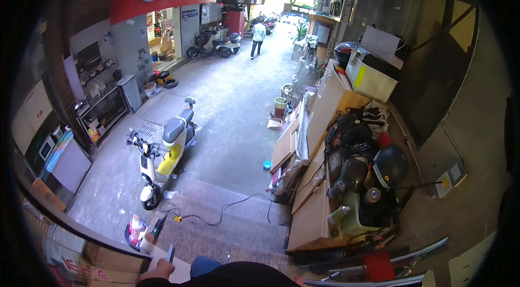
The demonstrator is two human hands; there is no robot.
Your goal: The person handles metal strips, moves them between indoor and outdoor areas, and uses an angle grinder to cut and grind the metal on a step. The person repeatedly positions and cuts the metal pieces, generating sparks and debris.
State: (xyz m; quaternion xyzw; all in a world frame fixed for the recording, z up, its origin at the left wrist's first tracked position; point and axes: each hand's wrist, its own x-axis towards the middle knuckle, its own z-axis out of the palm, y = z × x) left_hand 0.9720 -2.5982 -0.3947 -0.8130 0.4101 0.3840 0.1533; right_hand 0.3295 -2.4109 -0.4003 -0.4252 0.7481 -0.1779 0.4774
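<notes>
At the bottom edge, left of my dark-clothed body, my left hand (pixel 158 272) is closed around a slim, flat grey-blue object (pixel 171 253) that stands up from it. Its kind is too small to make out. Close to that hand are a pale board or sheet (pixel 182 269) and a roll-like tan piece (pixel 150 237). A dark-handled tool (pixel 158 226) lies just beyond them, on the edge of the steps. Part of a blue-clothed leg (pixel 203 265) shows beside the board. My right hand is out of the picture.
Stone steps (pixel 216 200) lead down to an alley, with a black cable (pixel 219 222) across them. A white-yellow scooter (pixel 168 151) stands below. Right, a wooden cabinet (pixel 311 227) bears helmets and bags. A person (pixel 258 38) is far up the alley; cardboard boxes (pixel 116 260) stand lower left.
</notes>
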